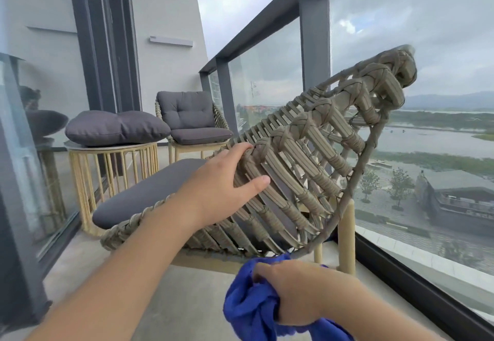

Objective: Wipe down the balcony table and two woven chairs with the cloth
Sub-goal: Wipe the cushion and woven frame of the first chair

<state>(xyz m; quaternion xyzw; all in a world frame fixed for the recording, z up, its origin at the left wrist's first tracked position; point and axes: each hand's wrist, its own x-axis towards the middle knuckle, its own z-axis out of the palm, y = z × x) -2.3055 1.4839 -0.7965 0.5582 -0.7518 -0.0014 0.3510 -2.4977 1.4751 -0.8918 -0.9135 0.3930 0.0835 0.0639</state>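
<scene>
- Two hands shared the work: left hand [227, 180] gripped the near chair [307, 158], likely steadying it.
- Right hand [299, 292], below, clutched the cloth [248, 311], seemingly ready to wipe.

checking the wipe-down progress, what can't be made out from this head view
- Table top: mostly covered by the grey cushion, so its state is hidden.
- Near woven chair: its front legs and the inner face of its back are hidden behind the weave and the left hand.
- Blue cloth: bunched in the right hand, lower part cut off by the bottom edge.
- Far chair: too small to tell dust or wet marks.
</scene>
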